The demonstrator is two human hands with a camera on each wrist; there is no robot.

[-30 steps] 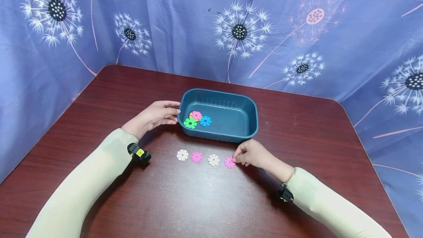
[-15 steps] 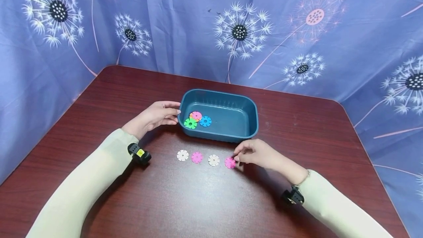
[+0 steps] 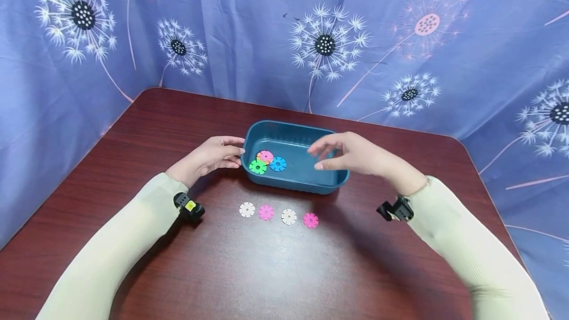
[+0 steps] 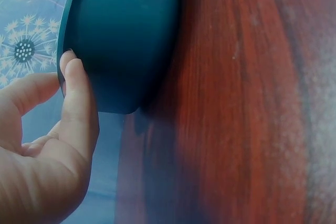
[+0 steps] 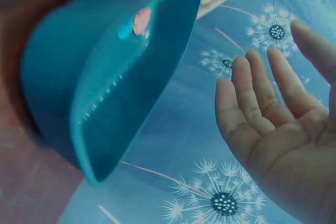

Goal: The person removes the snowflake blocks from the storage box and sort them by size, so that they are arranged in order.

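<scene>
- Two white discs (image 3: 244, 211) (image 3: 286, 218) and two pink discs (image 3: 264, 214) (image 3: 308, 221) are counted on one tabletop (image 3: 213, 265), four in all.
- One green disc (image 3: 255, 168), one blue disc (image 3: 281, 164), one further pink disc (image 3: 263, 154) and at least one orange disc (image 3: 268, 162), mostly covered, are seen inside one teal bin (image 3: 289, 185).
- One left hand (image 3: 211, 154) and one right hand (image 3: 348, 154) are pictured, two in all.
- Two pale sleeves (image 3: 120, 246) (image 3: 462, 241) and two wrist cameras (image 3: 190, 206) (image 3: 397, 209) are also shown, one of each per arm.

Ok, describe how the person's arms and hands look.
The left sleeve and right sleeve are long and pale yellow-green. The left wrist camera is black with a yellow patch; the right wrist camera is black. The left hand and right hand are bare.
</scene>
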